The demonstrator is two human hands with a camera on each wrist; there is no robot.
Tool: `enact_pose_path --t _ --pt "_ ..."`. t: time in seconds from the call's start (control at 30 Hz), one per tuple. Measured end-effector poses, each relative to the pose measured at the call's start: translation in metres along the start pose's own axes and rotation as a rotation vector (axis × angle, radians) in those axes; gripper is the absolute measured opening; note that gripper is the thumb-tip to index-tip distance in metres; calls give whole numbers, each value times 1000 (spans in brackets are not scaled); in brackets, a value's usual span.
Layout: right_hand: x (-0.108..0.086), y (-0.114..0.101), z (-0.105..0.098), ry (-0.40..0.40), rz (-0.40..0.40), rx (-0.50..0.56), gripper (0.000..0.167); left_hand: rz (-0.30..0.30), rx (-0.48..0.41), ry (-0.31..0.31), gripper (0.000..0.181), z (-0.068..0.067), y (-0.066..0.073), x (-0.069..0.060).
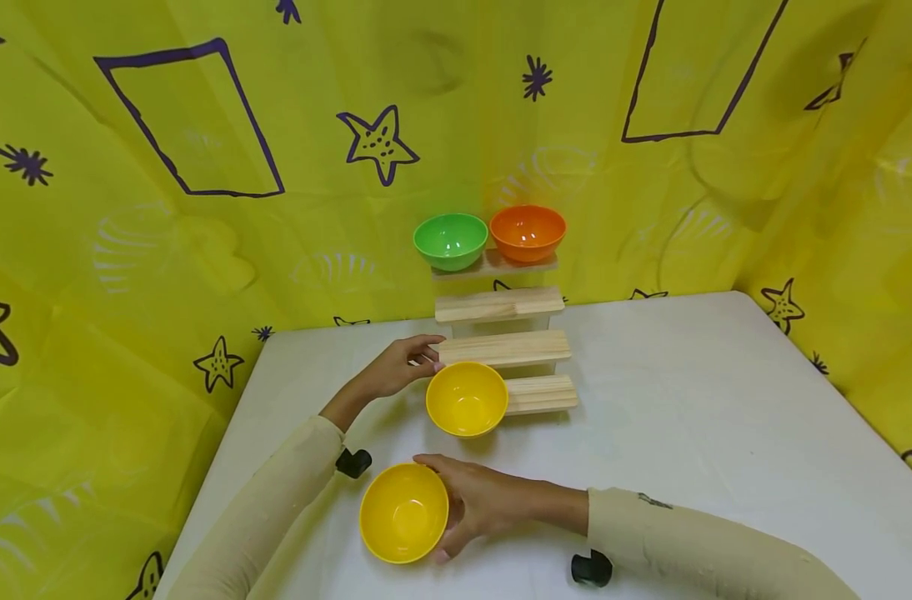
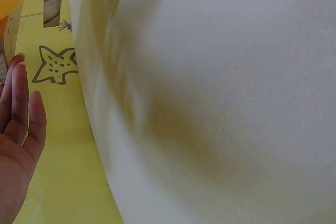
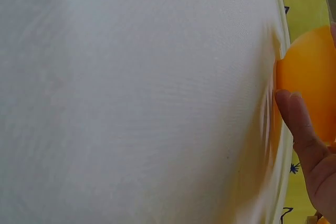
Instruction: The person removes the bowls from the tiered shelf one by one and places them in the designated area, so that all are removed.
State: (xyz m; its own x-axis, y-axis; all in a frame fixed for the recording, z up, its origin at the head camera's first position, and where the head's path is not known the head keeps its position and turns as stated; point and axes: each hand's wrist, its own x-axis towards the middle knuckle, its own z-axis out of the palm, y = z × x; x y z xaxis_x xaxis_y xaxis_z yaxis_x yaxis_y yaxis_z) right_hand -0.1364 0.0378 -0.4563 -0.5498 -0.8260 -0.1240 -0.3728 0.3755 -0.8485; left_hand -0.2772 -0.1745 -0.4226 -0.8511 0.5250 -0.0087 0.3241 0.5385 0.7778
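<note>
A yellow bowl (image 1: 467,400) sits at the left end of the lowest step of a small wooden stand (image 1: 542,395). My left hand (image 1: 398,365) is at that bowl's upper left rim, its fingertips close to the stand's left edge; whether they touch the rim I cannot tell. In the left wrist view the left fingers (image 2: 20,103) look nearly straight. Nearer to me, my right hand (image 1: 482,502) grips a second yellow bowl (image 1: 404,513) by its right side, thumb and fingers spread around it. The right wrist view shows fingers against this bowl's outer wall (image 3: 310,77).
On the top step (image 1: 493,265) stand a green bowl (image 1: 451,242) and an orange bowl (image 1: 528,234). Two bare wooden steps lie between them and the lowest one. A white table (image 1: 689,417) carries the stand, with yellow patterned cloth (image 1: 313,250) hanging behind and beside.
</note>
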Motion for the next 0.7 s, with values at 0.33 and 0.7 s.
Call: enact_pose_path --t 0.33,0.7 --pt "-17 8 -10 -34 16 144 104 0 6 1 51 1 -3 1" --pt "-48 15 -26 -90 12 127 93 -15 -1 2 51 1 -1 2"
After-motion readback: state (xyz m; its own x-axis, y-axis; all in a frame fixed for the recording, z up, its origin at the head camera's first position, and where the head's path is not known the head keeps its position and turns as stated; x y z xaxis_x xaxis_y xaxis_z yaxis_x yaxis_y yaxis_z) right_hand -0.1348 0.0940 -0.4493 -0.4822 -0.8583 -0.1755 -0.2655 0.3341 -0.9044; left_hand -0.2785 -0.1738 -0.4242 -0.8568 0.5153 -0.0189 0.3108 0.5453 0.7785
